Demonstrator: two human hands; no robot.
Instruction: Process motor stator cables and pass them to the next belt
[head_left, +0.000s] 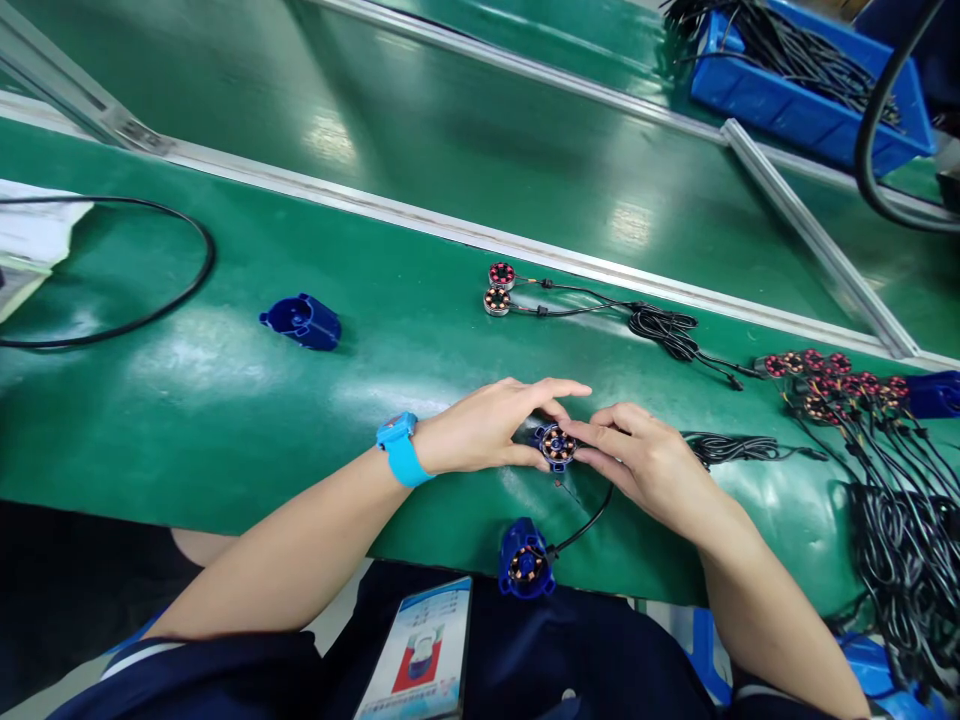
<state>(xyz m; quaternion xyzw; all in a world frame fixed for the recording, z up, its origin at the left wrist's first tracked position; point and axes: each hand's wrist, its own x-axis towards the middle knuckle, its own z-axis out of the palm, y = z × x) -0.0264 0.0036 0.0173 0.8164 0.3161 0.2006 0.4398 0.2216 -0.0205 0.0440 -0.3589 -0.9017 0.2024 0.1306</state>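
Note:
Between my hands is a motor stator with copper windings, sitting in the mouth of a small blue plastic housing. My left hand wraps its thumb and fingers around the left side of this blue housing, with the index finger stretched out. From the right, my right hand pinches at the stator's rim with thumb and fingertips. Nearer my body, a second blue housing at the bench edge holds another stator, and a black cable runs from it up towards my right hand.
An empty-looking blue housing lies on its side at left on the green bench. Two stators with a coiled cable lie ahead. Right are piled stators and cables. Behind the metal rail stands a blue bin.

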